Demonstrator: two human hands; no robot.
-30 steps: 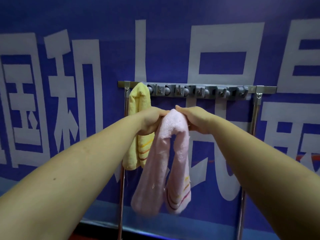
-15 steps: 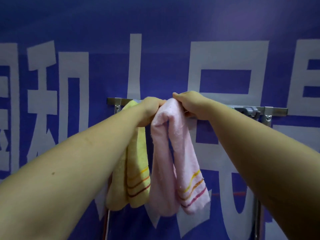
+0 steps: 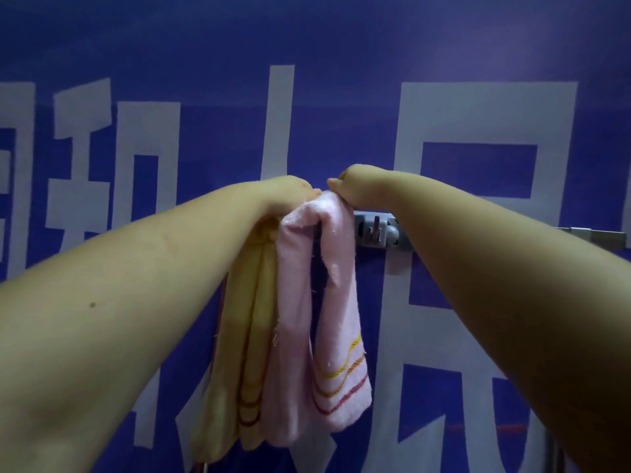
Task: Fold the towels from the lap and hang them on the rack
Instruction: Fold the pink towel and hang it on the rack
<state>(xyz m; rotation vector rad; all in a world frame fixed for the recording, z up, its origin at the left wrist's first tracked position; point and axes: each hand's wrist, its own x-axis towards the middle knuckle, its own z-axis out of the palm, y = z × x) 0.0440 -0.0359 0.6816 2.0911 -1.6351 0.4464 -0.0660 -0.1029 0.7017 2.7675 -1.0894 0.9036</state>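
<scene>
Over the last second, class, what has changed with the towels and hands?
Both hands, left hand and right hand, raised the pink towel to the rack, beside the yellow towel. Both still grip its top fold; the yellow towel stayed hanging.

Free rack (image 3: 382,230) right of pink towel (image 3: 336,288)

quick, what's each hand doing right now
left hand: grips the top of the pink towel
right hand: grips the pink towel's top too

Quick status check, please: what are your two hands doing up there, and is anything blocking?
Left hand and right hand both gripping folded pink striped towel at grey metal rack. Yellow striped towel hanging alongside, touching. Nothing blocking.
</scene>
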